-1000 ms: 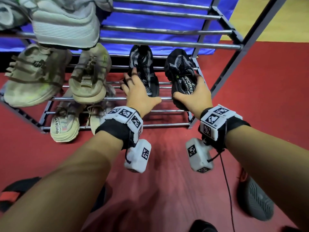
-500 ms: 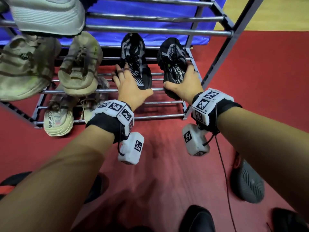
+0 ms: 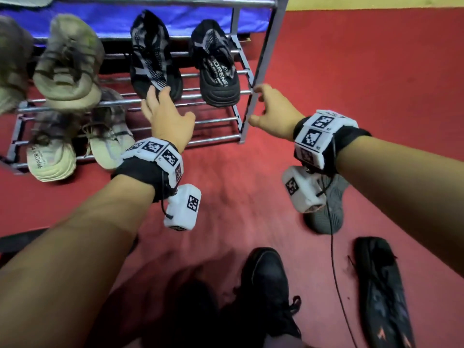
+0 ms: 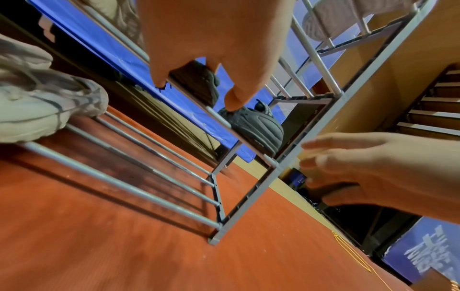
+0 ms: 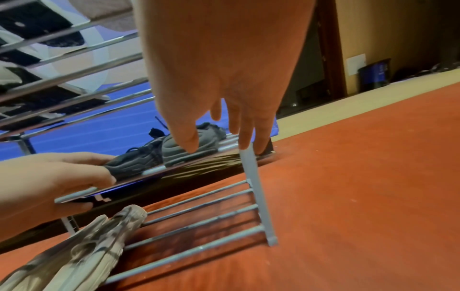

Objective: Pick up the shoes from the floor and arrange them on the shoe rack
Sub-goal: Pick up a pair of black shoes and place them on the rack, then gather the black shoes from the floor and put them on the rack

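Two black mesh shoes stand side by side on the right of the rack's middle shelf, the left one [image 3: 153,59] and the right one [image 3: 217,69]. My left hand [image 3: 160,101] hovers at the left shoe's heel, over the front bar, with relaxed fingers that hold nothing. Off to the right, my right hand [image 3: 263,101] sits just beyond the rack's grey corner post [image 3: 261,59], loosely curled and empty. In the right wrist view my right fingertips [image 5: 245,141] hang near the post's top. On the red floor lie a grey shoe [image 3: 326,212], a black shoe [image 3: 266,292] and a flat black shoe [image 3: 381,290].
Beige sneakers fill the rack's left side: one on the middle shelf [image 3: 70,66] and two on the bottom shelf [image 3: 50,151] [image 3: 110,136]. A blue panel [image 3: 113,18] backs the rack. A thin black cable [image 3: 334,259] hangs from my right wrist across the floor.
Both hands have let go of the black shoes and drawn back. The right hand has swung right, past the corner post. The view has tilted down onto more floor shoes.
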The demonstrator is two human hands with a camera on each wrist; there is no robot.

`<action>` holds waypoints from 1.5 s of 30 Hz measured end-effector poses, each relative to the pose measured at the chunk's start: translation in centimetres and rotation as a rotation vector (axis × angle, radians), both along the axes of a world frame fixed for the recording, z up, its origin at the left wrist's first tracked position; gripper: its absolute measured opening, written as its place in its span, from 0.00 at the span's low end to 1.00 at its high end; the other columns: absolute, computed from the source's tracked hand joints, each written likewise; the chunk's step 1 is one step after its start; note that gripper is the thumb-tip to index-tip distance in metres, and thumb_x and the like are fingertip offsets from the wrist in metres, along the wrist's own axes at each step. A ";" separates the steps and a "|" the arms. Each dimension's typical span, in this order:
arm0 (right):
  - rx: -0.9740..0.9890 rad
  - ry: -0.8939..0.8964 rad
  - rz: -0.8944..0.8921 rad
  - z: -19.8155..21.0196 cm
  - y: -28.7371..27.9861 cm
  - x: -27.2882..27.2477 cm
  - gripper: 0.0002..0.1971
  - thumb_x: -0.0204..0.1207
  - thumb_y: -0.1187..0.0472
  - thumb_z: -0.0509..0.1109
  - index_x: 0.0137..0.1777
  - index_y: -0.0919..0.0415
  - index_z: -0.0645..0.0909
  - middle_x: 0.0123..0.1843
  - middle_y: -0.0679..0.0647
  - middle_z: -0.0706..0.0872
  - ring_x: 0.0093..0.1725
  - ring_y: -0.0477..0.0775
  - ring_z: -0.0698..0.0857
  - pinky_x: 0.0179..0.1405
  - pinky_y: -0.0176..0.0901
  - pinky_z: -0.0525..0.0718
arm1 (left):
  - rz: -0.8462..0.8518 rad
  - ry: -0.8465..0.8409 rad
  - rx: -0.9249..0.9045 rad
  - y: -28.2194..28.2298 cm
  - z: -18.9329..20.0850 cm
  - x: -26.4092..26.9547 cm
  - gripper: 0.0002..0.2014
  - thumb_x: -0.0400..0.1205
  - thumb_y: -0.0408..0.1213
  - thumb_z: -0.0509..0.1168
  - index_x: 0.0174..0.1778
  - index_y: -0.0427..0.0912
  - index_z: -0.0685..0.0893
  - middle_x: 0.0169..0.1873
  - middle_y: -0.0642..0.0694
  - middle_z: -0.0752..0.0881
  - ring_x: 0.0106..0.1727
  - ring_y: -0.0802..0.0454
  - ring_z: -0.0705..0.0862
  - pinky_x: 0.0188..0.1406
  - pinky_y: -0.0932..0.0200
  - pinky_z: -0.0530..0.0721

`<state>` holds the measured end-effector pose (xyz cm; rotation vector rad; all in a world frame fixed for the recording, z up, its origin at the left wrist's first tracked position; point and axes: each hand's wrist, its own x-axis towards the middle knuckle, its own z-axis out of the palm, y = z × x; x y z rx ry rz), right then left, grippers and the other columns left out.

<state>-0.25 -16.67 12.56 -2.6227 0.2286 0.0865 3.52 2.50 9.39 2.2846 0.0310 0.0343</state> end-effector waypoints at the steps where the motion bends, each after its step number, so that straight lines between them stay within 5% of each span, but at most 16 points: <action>1: 0.002 0.028 -0.026 0.0 -0.8 -1.6 0.32 0.75 0.62 0.70 0.77 0.66 0.63 0.71 0.64 0.75 0.66 0.60 0.78 0.60 0.40 0.72 | 0.014 -0.028 -0.012 -0.3 0.0 -0.6 0.31 0.79 0.32 0.62 0.79 0.40 0.62 0.83 0.41 0.51 0.83 0.40 0.49 0.77 0.59 0.53; 4: 0.036 0.077 -0.197 -0.6 -3.8 -6.5 0.27 0.75 0.63 0.69 0.74 0.64 0.68 0.66 0.62 0.80 0.60 0.59 0.80 0.58 0.39 0.72 | 0.007 -0.082 -0.010 -1.1 -0.1 -2.5 0.30 0.78 0.30 0.61 0.78 0.40 0.64 0.82 0.39 0.51 0.81 0.41 0.53 0.73 0.61 0.58; 7: 0.049 0.162 -0.427 -2.2 -7.4 -11.1 0.20 0.76 0.62 0.68 0.67 0.65 0.75 0.59 0.63 0.83 0.58 0.59 0.81 0.56 0.43 0.75 | -0.089 -0.113 0.030 -2.2 -0.5 -4.0 0.24 0.77 0.28 0.60 0.71 0.38 0.72 0.76 0.37 0.62 0.77 0.41 0.61 0.70 0.62 0.62; 11: 0.030 0.423 -0.595 -3.5 -12.5 -15.8 0.11 0.77 0.61 0.67 0.56 0.65 0.82 0.47 0.61 0.79 0.46 0.56 0.77 0.27 0.38 0.70 | -0.381 0.059 0.063 -5.9 -2.4 -6.2 0.15 0.77 0.27 0.62 0.60 0.38 0.81 0.65 0.36 0.73 0.68 0.40 0.73 0.69 0.58 0.67; 13: 0.029 0.457 -0.668 -4.3 -14.9 -18.0 0.13 0.77 0.61 0.68 0.57 0.68 0.84 0.50 0.61 0.84 0.49 0.60 0.81 0.34 0.39 0.76 | -0.563 0.196 0.104 -8.4 -3.6 -7.5 0.14 0.78 0.29 0.63 0.60 0.39 0.82 0.65 0.37 0.74 0.65 0.40 0.76 0.68 0.57 0.70; 15: 0.009 0.504 -0.725 -5.9 -16.6 -20.2 0.15 0.76 0.60 0.70 0.59 0.69 0.84 0.59 0.64 0.86 0.59 0.63 0.83 0.52 0.44 0.80 | -0.719 0.298 0.167 -11.0 -4.7 -8.8 0.14 0.80 0.31 0.63 0.61 0.38 0.81 0.64 0.36 0.74 0.62 0.40 0.78 0.65 0.61 0.69; 19: 0.084 0.611 -0.946 -9.7 -17.8 -24.1 0.33 0.72 0.50 0.73 0.74 0.65 0.72 0.71 0.65 0.78 0.69 0.63 0.78 0.68 0.49 0.76 | -0.911 0.458 0.265 -16.5 -7.2 -10.4 0.15 0.82 0.39 0.63 0.63 0.39 0.79 0.64 0.39 0.78 0.64 0.43 0.78 0.65 0.59 0.71; 22: 0.137 0.621 -1.049 -12.1 -18.7 -25.2 0.46 0.61 0.40 0.76 0.78 0.58 0.64 0.73 0.64 0.76 0.70 0.64 0.78 0.71 0.55 0.76 | -0.950 0.566 0.285 -19.8 -9.2 -11.3 0.06 0.82 0.45 0.63 0.45 0.47 0.78 0.49 0.40 0.82 0.53 0.44 0.81 0.56 0.57 0.76; 24: 0.110 0.677 -1.046 -13.2 -19.1 -25.5 0.54 0.53 0.36 0.77 0.78 0.55 0.61 0.73 0.63 0.75 0.72 0.64 0.76 0.72 0.58 0.74 | -0.950 0.646 0.292 -21.5 -10.4 -12.0 0.14 0.83 0.46 0.61 0.34 0.43 0.75 0.39 0.35 0.80 0.46 0.43 0.80 0.43 0.57 0.73; 26: 0.075 0.746 -0.996 -14.0 -18.9 -25.5 0.54 0.56 0.37 0.79 0.79 0.57 0.59 0.74 0.64 0.71 0.74 0.66 0.72 0.73 0.60 0.72 | -0.934 0.766 0.293 -22.7 -11.7 -12.7 0.22 0.83 0.49 0.60 0.50 0.28 0.81 0.49 0.21 0.82 0.54 0.30 0.84 0.40 0.51 0.79; 28: 0.042 0.756 -0.965 -14.8 -18.6 -25.6 0.49 0.62 0.42 0.80 0.77 0.61 0.60 0.72 0.66 0.69 0.73 0.69 0.71 0.73 0.61 0.72 | -0.883 0.859 0.275 -23.6 -12.7 -13.2 0.33 0.80 0.55 0.62 0.68 0.27 0.73 0.64 0.22 0.77 0.64 0.25 0.79 0.54 0.40 0.83; 31: -0.047 0.736 -0.969 -15.7 -18.1 -25.8 0.38 0.69 0.49 0.77 0.74 0.63 0.65 0.70 0.65 0.70 0.71 0.70 0.72 0.71 0.62 0.72 | -0.833 0.866 0.257 -24.6 -14.2 -13.6 0.40 0.70 0.63 0.68 0.67 0.34 0.74 0.63 0.29 0.82 0.63 0.31 0.83 0.59 0.41 0.83; 34: -0.097 0.808 -0.937 -15.7 -18.3 -25.9 0.37 0.68 0.49 0.76 0.73 0.62 0.67 0.71 0.63 0.70 0.72 0.70 0.71 0.70 0.59 0.72 | -0.819 0.815 0.250 -25.1 -14.5 -14.0 0.36 0.70 0.59 0.71 0.63 0.32 0.79 0.61 0.32 0.84 0.61 0.34 0.84 0.60 0.45 0.84; 39: -0.010 0.649 -0.965 -15.0 -19.3 -24.5 0.29 0.65 0.48 0.75 0.65 0.58 0.77 0.65 0.63 0.76 0.66 0.70 0.77 0.64 0.55 0.80 | -0.823 0.879 0.203 -25.2 -14.1 -13.6 0.26 0.75 0.49 0.72 0.61 0.32 0.80 0.57 0.33 0.85 0.56 0.35 0.86 0.53 0.48 0.85; 42: 0.024 0.382 -0.989 -14.0 -20.0 -21.1 0.25 0.67 0.48 0.73 0.63 0.56 0.79 0.65 0.63 0.79 0.66 0.69 0.77 0.63 0.54 0.77 | -0.768 0.946 0.127 -25.0 -13.3 -13.6 0.20 0.78 0.41 0.71 0.60 0.32 0.77 0.39 0.41 0.80 0.36 0.42 0.82 0.36 0.50 0.87; 45: 0.135 0.072 -1.132 -12.7 -20.8 -17.9 0.25 0.71 0.53 0.68 0.69 0.58 0.74 0.69 0.63 0.77 0.70 0.66 0.75 0.67 0.54 0.73 | -0.717 0.942 0.145 -23.7 -12.9 -13.0 0.22 0.74 0.39 0.73 0.59 0.32 0.77 0.39 0.40 0.77 0.39 0.41 0.80 0.37 0.47 0.89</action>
